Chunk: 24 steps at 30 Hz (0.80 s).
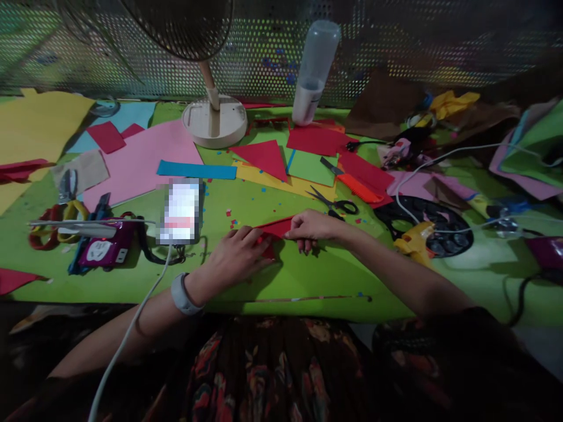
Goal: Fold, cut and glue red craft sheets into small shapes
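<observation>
A small piece of red paper lies on the green tabletop between my hands, partly covered by them. My left hand, with a pale band on its wrist, rests over the paper's left end, fingers lying flat. At the paper's right end, my right hand pinches the edge between thumb and forefinger, its other fingers curled below. Just beyond my right hand are open black-handled scissors. Behind them is an orange utility knife with its blade out.
A phone with a white cable stands left of my hands. Farther back are a fan base, a bottle, a blue strip and pink paper. A yellow glue gun lies right, by a black tray.
</observation>
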### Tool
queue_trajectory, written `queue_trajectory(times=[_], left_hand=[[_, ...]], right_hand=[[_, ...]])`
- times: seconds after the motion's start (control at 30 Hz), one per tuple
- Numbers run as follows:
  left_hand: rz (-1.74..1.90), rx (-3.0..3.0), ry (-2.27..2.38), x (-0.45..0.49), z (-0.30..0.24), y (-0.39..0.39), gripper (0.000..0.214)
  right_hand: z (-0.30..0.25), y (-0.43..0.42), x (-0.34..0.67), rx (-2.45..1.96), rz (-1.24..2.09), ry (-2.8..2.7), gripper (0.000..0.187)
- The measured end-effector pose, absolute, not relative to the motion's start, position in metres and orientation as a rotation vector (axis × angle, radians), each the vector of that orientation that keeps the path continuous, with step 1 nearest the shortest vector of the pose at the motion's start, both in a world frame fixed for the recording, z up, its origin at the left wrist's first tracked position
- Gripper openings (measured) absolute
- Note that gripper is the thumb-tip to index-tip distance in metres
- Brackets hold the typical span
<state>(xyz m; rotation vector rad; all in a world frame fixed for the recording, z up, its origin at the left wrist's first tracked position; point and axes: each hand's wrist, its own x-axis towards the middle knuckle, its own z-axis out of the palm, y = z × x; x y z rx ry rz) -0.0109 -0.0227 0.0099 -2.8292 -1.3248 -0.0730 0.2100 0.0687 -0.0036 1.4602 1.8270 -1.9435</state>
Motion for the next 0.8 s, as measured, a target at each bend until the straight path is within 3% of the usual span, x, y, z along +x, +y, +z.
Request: queue_trajectory(times=[0.17, 0.27, 0.5, 0.8], left_hand=[[-0.201, -2.945, -1.331, -0.011, 0.019, -0.016, 0.034], [-0.35, -2.915, -1.68, -0.01, 0.027, -0.007, 0.035], [0.017, -3.125, -2.855, 0.001, 0.021, 0.019, 0.053], [0.221, -3.196, -3.035, 0.004, 0.012, 0.028, 0.05]], right_hand=[[-0.002, 0.071, 0.209, 1.44, -1.949, 1.849, 0.029], [-0.003, 0.072, 0.21, 1.411, -1.962, 1.828, 0.026], [-0.009, 0.07, 0.213, 1.414, -1.947, 1.872, 0.026], [-0.004, 0.069, 0.211, 1.421, -1.957, 1.86, 0.027]])
